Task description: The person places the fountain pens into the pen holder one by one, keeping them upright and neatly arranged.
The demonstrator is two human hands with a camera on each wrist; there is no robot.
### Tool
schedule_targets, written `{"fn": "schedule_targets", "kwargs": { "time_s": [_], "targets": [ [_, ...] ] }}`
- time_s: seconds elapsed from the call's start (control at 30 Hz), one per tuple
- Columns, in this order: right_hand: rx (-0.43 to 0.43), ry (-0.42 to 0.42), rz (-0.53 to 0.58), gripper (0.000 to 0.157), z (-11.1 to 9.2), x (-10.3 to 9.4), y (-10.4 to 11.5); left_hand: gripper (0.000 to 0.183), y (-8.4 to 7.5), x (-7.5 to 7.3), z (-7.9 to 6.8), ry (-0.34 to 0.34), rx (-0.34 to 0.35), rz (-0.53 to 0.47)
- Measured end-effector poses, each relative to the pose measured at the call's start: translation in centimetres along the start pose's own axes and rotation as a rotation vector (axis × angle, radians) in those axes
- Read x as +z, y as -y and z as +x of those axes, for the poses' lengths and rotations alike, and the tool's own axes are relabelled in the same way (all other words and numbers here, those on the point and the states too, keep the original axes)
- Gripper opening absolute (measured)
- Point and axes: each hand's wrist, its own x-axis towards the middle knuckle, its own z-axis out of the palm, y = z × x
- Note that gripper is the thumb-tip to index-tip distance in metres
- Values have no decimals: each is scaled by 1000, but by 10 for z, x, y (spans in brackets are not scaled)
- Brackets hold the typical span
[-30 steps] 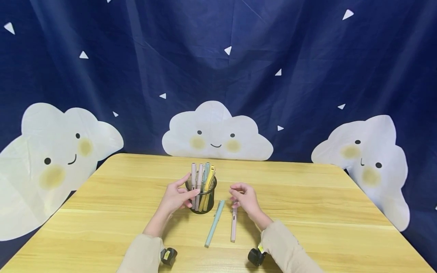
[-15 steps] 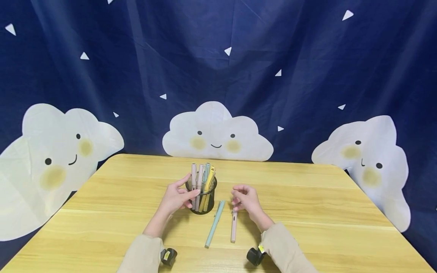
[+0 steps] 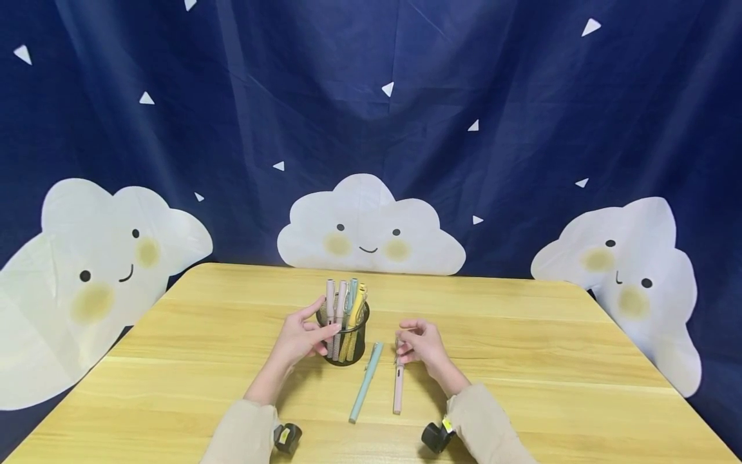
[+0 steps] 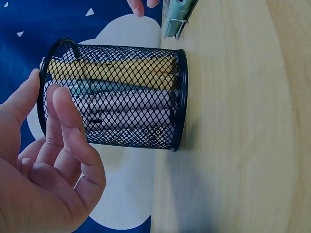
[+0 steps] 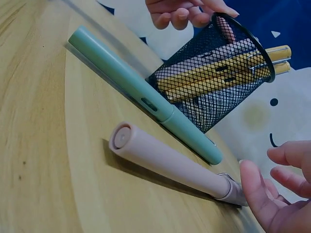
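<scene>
My left hand [image 3: 301,338] holds the black mesh pen holder [image 3: 359,343] by its rim, thumb in front and a finger behind. Pink, green and yellow pens [image 3: 355,306] stand inside it; in the left wrist view several fingers [image 4: 90,167] curl beside the mesh. A pink pen [image 3: 398,390] lies on the table, its clip end right under my right hand [image 3: 424,345]. The right wrist view shows the thumb [image 5: 255,189] overlapping that end, with the other fingertips spread apart from it. A green pen [image 5: 121,75] lies between the pink pen and the holder.
The light wooden table [image 3: 551,361] carries the pens and the holder. A dark blue curtain [image 3: 522,77] with smiling clouds hangs behind its far edge. Black wrist cameras [image 3: 437,437] sit under both sleeves, close above the tabletop.
My right hand has shifted slightly right, uncovering more of the pink pen's clip end. The pink pen, green pen, holder and left hand keep their places; the head view tilts a little.
</scene>
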Motion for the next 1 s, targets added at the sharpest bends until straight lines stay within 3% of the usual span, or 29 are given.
{"fn": "schedule_targets", "kwargs": {
  "time_s": [0.43,1.0],
  "targets": [
    [0,27,-51,33,-1,-2,-5,74,3,0,1,2,0,3],
    [-43,8,-327,41,-3,-2,-11,73,3,1,1,-1,1,-7]
  ]
}}
